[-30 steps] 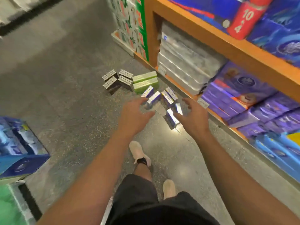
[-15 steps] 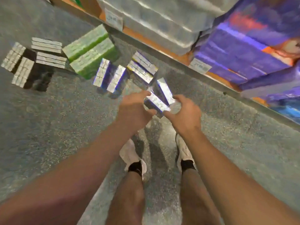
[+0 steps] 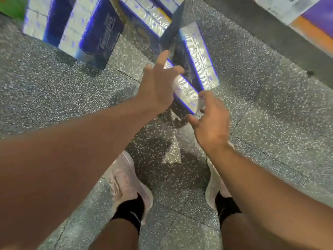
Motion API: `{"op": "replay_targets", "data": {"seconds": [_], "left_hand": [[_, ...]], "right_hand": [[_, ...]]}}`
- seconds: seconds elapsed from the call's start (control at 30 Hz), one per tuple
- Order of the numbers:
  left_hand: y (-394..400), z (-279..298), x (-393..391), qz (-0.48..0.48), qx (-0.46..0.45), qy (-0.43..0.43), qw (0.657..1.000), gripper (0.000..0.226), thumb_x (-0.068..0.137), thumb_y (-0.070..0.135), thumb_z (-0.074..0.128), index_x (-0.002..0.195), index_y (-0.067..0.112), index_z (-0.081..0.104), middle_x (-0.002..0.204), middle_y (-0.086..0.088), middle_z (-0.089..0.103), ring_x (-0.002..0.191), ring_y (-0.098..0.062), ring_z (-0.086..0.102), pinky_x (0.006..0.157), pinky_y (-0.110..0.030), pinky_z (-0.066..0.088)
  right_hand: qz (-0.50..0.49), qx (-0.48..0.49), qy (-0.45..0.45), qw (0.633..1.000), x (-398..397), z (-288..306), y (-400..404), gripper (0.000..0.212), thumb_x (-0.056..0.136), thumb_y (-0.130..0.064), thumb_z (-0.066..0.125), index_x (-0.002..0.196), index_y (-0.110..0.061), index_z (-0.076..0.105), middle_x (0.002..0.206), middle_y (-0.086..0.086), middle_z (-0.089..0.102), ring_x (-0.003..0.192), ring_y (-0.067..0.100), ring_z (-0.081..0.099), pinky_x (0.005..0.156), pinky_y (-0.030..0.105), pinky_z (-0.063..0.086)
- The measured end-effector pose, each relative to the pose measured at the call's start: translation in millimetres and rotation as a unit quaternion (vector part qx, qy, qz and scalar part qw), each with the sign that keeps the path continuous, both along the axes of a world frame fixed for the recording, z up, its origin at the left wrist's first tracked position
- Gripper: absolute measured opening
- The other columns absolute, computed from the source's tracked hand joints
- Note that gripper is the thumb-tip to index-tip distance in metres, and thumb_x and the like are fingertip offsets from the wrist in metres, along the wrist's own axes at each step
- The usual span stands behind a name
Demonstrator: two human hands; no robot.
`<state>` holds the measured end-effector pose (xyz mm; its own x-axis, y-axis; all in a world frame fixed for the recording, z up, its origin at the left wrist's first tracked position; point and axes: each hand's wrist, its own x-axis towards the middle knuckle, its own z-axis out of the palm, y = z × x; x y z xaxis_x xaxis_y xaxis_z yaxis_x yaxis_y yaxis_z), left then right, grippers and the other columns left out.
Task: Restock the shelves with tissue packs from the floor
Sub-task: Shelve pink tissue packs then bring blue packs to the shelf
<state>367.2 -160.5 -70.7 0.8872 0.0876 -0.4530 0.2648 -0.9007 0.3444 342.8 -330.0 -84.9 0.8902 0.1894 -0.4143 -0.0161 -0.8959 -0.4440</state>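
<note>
The tissue pack (image 3: 185,92) lies on the speckled floor (image 3: 270,109) near the shelf base (image 3: 270,31), between both hands. The left hand (image 3: 158,87) curls its fingers over its left edge; the right hand (image 3: 210,120) pinches its near corner. 2 more packs (image 3: 72,31) lie further left.

Premises present as a retail shop aisle; speckled terrazzo floor (image 3: 63,98) underfoot; wrapped blue-and-white tissue packs (image 3: 77,27) stand on it beyond the hands; shelf base edge (image 3: 270,31) runs to their upper right, bearing a paper price label (image 3: 286,6).
</note>
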Motion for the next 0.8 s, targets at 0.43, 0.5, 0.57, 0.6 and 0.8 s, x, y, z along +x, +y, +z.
{"op": "replay_targets", "data": {"seconds": [0.43,0.5,0.57,0.6,0.8], "left_hand": [[120.0,272.8,-5.6,0.135,-0.070,-0.003,0.988,0.045,0.082,0.031,0.070,0.125,0.039,0.057,0.118,-0.006,0.043,0.102,-0.032,0.056,0.095,-0.039,0.045],[145.3,350.0,-1.3,0.157,-0.062,-0.029,0.985,0.047,0.085,0.033,0.068,0.130,0.036,0.055,0.120,-0.010,0.045,0.109,-0.030,0.052,0.098,-0.039,0.042],[172.8,432.8,-1.4,0.171,-0.041,-0.045,0.983,0.047,0.089,0.036,0.064,0.134,0.035,0.051,0.121,-0.012,0.048,0.112,-0.031,0.050,0.099,-0.036,0.040],[186.0,476.3,-5.3,0.183,-0.027,-0.053,0.981,0.045,0.091,0.036,0.061,0.135,0.035,0.050,0.121,-0.012,0.049,0.113,-0.030,0.049,0.098,-0.035,0.039],[221.1,717.2,-104.6,0.296,0.043,-0.150,0.942,0.048,0.082,0.054,0.046,0.127,0.039,0.055,0.111,-0.005,0.059,0.107,-0.021,0.047,0.095,-0.040,0.042]], "right_hand": [[0.073,0.201,-0.072,0.974,64.5,270.4,87.1,0.058,0.070,-0.039,0.077,0.123,-0.018,0.064,0.122,0.006,0.053,0.108,0.020,0.057,0.091,0.041,0.051],[0.102,0.220,-0.100,0.965,83.8,338.6,120.2,0.061,0.068,-0.046,0.076,0.122,-0.020,0.064,0.125,0.009,0.052,0.111,0.026,0.056,0.096,0.044,0.048],[0.140,0.246,-0.134,0.950,97.9,409.2,154.6,0.061,0.069,-0.048,0.075,0.123,-0.021,0.063,0.129,0.011,0.053,0.117,0.028,0.053,0.100,0.045,0.044],[0.158,0.262,-0.144,0.941,101.8,445.7,171.3,0.061,0.071,-0.047,0.074,0.125,-0.022,0.062,0.131,0.011,0.053,0.120,0.027,0.052,0.103,0.043,0.043],[0.306,0.408,-0.148,0.847,72.6,653.4,244.8,0.069,0.073,-0.042,0.078,0.134,-0.023,0.054,0.133,-0.006,0.053,0.120,0.009,0.052,0.105,0.029,0.042]]}}
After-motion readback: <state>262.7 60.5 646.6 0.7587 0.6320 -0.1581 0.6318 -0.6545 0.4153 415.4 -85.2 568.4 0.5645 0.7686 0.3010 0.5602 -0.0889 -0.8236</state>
